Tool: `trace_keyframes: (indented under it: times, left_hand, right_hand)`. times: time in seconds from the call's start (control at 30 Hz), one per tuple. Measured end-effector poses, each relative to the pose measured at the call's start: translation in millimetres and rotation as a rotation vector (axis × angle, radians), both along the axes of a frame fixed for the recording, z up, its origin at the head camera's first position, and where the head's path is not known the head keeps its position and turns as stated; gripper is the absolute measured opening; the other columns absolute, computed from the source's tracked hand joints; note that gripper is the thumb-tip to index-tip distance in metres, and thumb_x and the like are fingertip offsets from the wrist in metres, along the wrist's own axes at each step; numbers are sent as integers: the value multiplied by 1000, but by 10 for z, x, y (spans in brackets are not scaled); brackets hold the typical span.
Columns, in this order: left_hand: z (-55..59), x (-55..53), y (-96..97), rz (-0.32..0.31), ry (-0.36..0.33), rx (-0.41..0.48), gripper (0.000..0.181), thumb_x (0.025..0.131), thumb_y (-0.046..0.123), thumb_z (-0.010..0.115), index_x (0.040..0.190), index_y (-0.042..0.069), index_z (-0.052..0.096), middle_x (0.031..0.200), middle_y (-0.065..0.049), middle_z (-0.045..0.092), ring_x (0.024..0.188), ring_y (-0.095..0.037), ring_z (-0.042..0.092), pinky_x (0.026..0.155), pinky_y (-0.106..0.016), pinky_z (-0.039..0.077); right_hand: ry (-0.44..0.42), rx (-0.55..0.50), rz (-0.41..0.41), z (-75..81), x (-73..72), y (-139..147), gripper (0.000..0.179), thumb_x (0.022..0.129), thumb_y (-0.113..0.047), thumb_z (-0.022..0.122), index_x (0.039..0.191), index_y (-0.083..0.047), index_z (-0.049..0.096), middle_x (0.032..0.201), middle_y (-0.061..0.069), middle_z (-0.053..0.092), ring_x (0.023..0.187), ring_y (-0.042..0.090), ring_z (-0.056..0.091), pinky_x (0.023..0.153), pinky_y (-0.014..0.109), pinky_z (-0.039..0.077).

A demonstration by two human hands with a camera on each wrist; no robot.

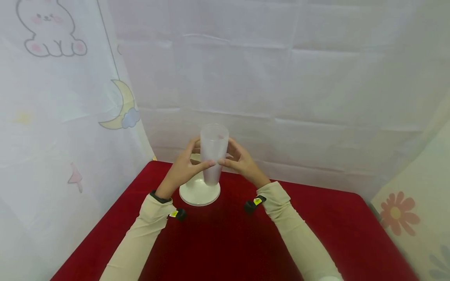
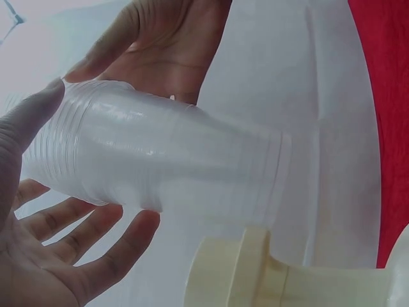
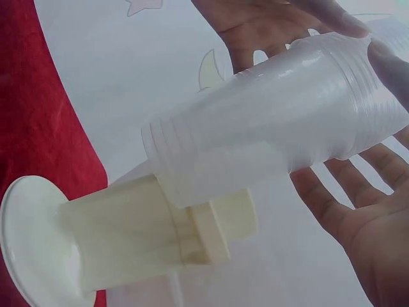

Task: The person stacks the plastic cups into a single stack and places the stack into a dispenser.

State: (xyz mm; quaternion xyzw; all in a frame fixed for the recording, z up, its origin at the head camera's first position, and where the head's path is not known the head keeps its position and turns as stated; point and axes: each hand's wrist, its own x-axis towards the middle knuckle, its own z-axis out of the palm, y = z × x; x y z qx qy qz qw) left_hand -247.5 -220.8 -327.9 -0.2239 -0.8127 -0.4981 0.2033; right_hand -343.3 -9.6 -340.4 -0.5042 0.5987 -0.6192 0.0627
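Between both hands is a nested stack of clear plastic cups (image 1: 214, 150), its narrow end pointing down. My left hand (image 1: 183, 167) grips the stack's left side, thumb across the near face. On the opposite side my right hand (image 1: 244, 162) holds it the same way, the two thumbs almost meeting. Several stacked rims show at the wide end of the cups (image 2: 121, 141) in the left wrist view. Close by is a cream stand (image 3: 128, 236) with a round base (image 1: 199, 195). The cups' narrow end overlaps its top in the right wrist view; I cannot tell whether they touch.
A red cloth (image 1: 218, 242) covers the table. Pale fabric (image 1: 263, 78) hangs behind it, and a printed sheet (image 1: 63, 117) with a bear and a moon hangs at the left. Another sheet with a flower (image 1: 395, 212) hangs at the right.
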Motion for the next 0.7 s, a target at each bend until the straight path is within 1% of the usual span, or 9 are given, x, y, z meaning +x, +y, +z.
trace_keyframes:
  times: [0.1, 0.2, 0.23, 0.33, 0.43, 0.57, 0.63, 0.7]
  left_hand:
    - [94, -32, -9, 4, 7, -1, 78, 89, 16, 76, 152, 27, 31, 139, -14, 52, 119, -33, 56, 86, -50, 55]
    - [174, -92, -26, 6, 41, -9, 76, 90, 19, 76, 151, 29, 32, 139, -13, 52, 119, -32, 57, 86, -49, 55]
    - [167, -144, -50, 4, 53, -8, 76, 90, 20, 76, 151, 32, 33, 139, -11, 52, 119, -30, 57, 85, -49, 55]
    - [220, -189, -57, 15, 61, -4, 77, 90, 15, 75, 152, 28, 31, 141, -13, 51, 122, -32, 55, 88, -50, 54]
    - [265, -224, -51, 33, 59, 14, 78, 90, 8, 74, 153, 21, 30, 143, -18, 49, 127, -37, 52, 93, -54, 51]
    - [323, -271, -38, 64, 73, 44, 81, 89, 5, 74, 155, 12, 28, 146, -22, 46, 131, -41, 48, 96, -56, 48]
    - [353, -293, -39, 76, 86, 58, 81, 89, 5, 75, 155, 11, 28, 148, -20, 45, 132, -40, 47, 96, -56, 48]
    - [379, -315, -51, 87, 104, 65, 81, 88, 6, 76, 155, 13, 30, 148, -17, 45, 132, -38, 48, 96, -55, 49]
  right_hand:
    - [28, -8, -16, 98, -45, -26, 92, 84, -42, 79, 155, -10, 31, 150, 15, 45, 134, 30, 47, 100, 49, 47]
    - [41, -19, -22, 191, -94, -47, 93, 84, -42, 79, 155, -7, 31, 150, 17, 45, 135, 30, 47, 100, 48, 47]
    - [40, -24, -15, 216, -113, -54, 90, 85, -39, 79, 155, -7, 32, 150, 17, 45, 135, 30, 46, 101, 46, 47]
    - [38, -44, 7, 271, -160, -79, 81, 89, -26, 78, 154, -8, 33, 150, 15, 45, 136, 29, 45, 103, 47, 45]
    - [32, -54, 25, 324, -202, -108, 80, 90, -16, 75, 156, -9, 30, 152, 14, 42, 139, 29, 42, 106, 48, 43]
    - [31, -72, 23, 402, -255, -155, 78, 92, -6, 72, 156, -10, 29, 154, 13, 41, 141, 27, 39, 108, 47, 40]
    - [38, -83, 23, 445, -280, -179, 75, 92, -1, 69, 156, -9, 30, 153, 14, 41, 141, 28, 40, 109, 48, 39]
    - [43, -93, 28, 484, -302, -199, 74, 91, 3, 68, 155, -8, 32, 152, 14, 43, 140, 28, 41, 109, 48, 39]
